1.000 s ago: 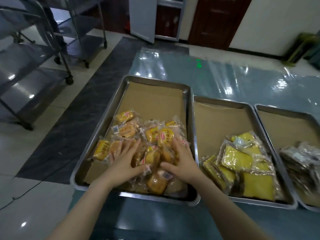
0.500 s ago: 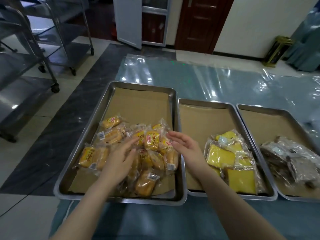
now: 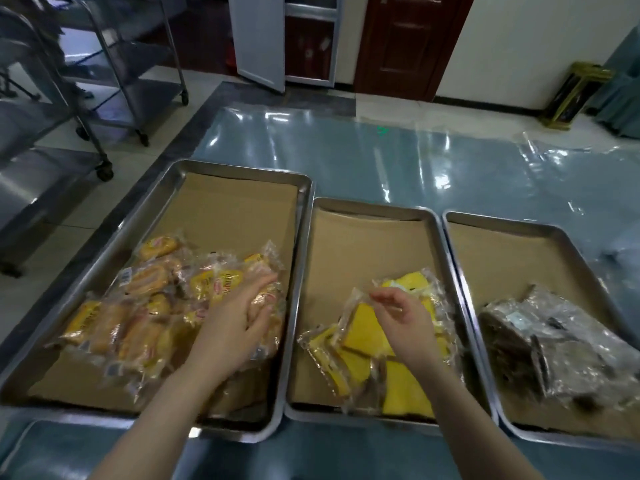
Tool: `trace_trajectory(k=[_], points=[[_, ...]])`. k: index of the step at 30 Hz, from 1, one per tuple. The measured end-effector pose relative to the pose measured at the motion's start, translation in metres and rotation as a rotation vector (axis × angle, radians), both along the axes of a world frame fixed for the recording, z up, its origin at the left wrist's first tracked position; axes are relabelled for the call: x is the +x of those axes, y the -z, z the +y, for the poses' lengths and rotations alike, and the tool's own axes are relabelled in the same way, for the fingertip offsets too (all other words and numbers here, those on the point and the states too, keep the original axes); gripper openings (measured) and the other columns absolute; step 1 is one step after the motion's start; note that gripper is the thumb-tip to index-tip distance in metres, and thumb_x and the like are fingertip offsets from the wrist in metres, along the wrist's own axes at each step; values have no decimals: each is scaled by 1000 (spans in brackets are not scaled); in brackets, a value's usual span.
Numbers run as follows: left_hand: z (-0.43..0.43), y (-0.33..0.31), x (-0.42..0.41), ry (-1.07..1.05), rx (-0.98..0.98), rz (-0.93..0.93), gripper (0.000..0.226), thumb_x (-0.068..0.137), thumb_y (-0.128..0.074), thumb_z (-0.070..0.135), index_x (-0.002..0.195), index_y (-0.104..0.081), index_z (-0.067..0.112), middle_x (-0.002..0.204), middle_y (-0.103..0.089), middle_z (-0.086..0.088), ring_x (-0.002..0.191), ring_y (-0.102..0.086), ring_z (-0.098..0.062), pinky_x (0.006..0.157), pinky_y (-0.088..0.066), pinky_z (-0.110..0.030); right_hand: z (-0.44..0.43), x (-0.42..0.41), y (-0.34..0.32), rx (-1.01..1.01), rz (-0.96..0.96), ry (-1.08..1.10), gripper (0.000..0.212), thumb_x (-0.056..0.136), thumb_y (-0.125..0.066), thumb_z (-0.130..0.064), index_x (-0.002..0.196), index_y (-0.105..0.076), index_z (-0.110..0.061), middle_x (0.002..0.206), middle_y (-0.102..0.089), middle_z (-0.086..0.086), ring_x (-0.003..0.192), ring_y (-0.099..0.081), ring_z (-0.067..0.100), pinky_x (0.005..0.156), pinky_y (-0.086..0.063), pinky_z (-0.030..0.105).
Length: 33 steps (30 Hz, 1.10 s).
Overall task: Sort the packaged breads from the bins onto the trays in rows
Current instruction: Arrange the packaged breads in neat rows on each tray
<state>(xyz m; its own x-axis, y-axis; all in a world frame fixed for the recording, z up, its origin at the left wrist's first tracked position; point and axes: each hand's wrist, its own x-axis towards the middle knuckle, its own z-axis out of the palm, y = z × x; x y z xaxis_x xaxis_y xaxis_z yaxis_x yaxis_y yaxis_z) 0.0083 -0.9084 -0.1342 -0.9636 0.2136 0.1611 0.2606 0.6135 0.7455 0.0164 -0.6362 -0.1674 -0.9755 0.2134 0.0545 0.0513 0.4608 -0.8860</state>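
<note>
Three steel trays lined with brown paper stand side by side. The left tray (image 3: pixel 242 171) holds a loose heap of orange packaged breads (image 3: pixel 145 278). My left hand (image 3: pixel 235 323) lies open on the right side of that heap, fingers spread over a packet. The middle tray (image 3: pixel 374 207) holds several yellow cake packets (image 3: pixel 367 327). My right hand (image 3: pixel 401 317) hovers over them with curled, parted fingers and holds nothing. The right tray (image 3: pixel 502 223) carries dark breads in clear wrap (image 3: pixel 547 341).
The trays sit on a table under a blue plastic sheet (image 3: pixel 415 161). Steel wheeled racks (image 3: pixel 104 81) stand on the floor at the left. A door (image 3: pixel 408 39) and a gold stand (image 3: pixel 575 95) are at the back wall.
My right hand has moved from the left tray's heap across to the yellow packets in the middle tray. My left hand has shifted right on the orange heap. The view has swung right.
</note>
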Motion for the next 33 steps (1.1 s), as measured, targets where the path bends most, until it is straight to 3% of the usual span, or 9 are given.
trace_trajectory(k=[4,7,15,18,22,25,27,30,33], points=[[50,14,-1,-19,0,-49,46,90,-57,15,130,-47,36,132,-45,18,124,-41,0,100,-35,-21,56,-11,15,610,-130,-145,36,87,-64,-36,121,-61,-26,119,-62,-7,115,-51,17,96,-43,33],[81,29,-2,-68,-8,-110,48,88,-59,19,132,-47,35,127,-50,20,116,-45,5,92,-37,-14,67,-24,19,768,-269,-325,53,83,-64,-45,132,-53,-28,126,-56,-2,119,-45,22,98,-38,34],[127,65,-6,-252,139,-385,22,86,-66,20,106,-62,28,95,-68,10,90,-63,-5,78,-49,-23,68,-57,11,234,-119,-448,18,80,-72,-20,89,-65,-35,92,-58,-18,85,-54,-6,80,-45,18],[130,61,-19,-392,273,-374,12,83,-68,15,83,-65,26,82,-67,3,75,-63,-8,65,-51,-21,69,-76,7,144,-34,-411,23,79,-74,-22,92,-64,-39,88,-59,-24,83,-51,-19,69,-37,2],[138,55,-50,-523,306,-315,10,85,-65,20,87,-64,29,84,-65,10,73,-59,5,60,-43,-8,74,-110,10,-6,-142,-366,36,79,-75,-25,104,-59,-43,92,-58,-30,73,-56,-11,60,-39,5],[143,56,-71,-503,83,-203,27,88,-61,28,114,-57,31,106,-61,20,91,-55,10,69,-40,-5,78,-142,16,-51,-111,-252,29,81,-73,-17,90,-60,-42,81,-62,-26,76,-60,-7,58,-38,4],[141,65,-87,-407,-255,-78,43,88,-59,30,130,-48,27,127,-52,11,118,-47,-5,92,-40,-20,78,-169,21,44,-140,-207,25,87,-66,-18,105,-62,-35,99,-65,-12,100,-62,12,73,-41,13],[130,82,-102,-252,-609,-91,65,90,-52,39,147,-23,25,155,-17,0,143,-6,-16,115,-7,-32,75,-195,36,513,-278,-332,66,90,-60,-32,147,-27,-28,156,-18,13,144,-11,34,113,-16,38],[122,101,-102,-164,-796,-115,71,91,-34,54,147,4,30,154,10,3,140,16,-13,111,11,-32,63,-200,51,733,-253,-534,82,90,-55,-45,151,-2,-35,159,14,9,142,19,39,114,0,53]])
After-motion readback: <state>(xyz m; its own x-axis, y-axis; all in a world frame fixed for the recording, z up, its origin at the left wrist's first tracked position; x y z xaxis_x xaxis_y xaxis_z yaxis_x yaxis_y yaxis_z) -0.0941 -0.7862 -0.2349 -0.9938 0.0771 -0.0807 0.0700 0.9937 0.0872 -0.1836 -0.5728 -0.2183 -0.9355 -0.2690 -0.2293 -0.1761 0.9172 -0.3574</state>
